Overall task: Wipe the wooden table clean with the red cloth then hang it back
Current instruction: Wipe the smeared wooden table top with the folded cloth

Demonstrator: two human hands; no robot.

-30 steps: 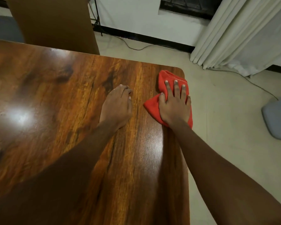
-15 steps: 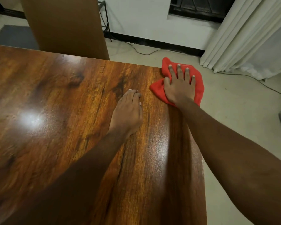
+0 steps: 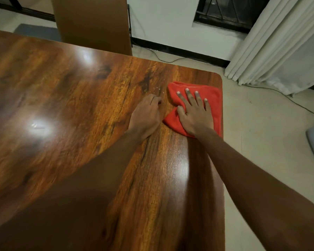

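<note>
At the far right corner of a glossy, dark-grained wooden table (image 3: 71, 105), seen from above through a head-worn camera, a person's two bare arms reach forward over the surface. The right hand (image 3: 195, 116) lies flat and spread on a crumpled red microfibre cloth (image 3: 214, 98), palm down, with all four fingers (image 3: 188, 98) straight and slightly fanned and the thumb out to the side. It presses the fabric against the wood rather than gripping it. The cloth sits right at the table's right edge, just short of the rounded corner, and shows beyond the fingertips and on both sides of the hand. The left hand (image 3: 145, 116) rests on the bare wood just beside the cloth, its fingers loosely bent with the tips down, holding nothing. A few tiny pale specks (image 3: 157, 89) dot the wood just ahead of this hand. Bright patches of reflected light sit on the tabletop to the left. Beyond the table stand a plain brown upright board (image 3: 92, 24), a white wall with a black skirting, a thin cable (image 3: 170, 59) trailing over the pale floor, and long white pleated curtains (image 3: 279, 42) at the upper right.
</note>
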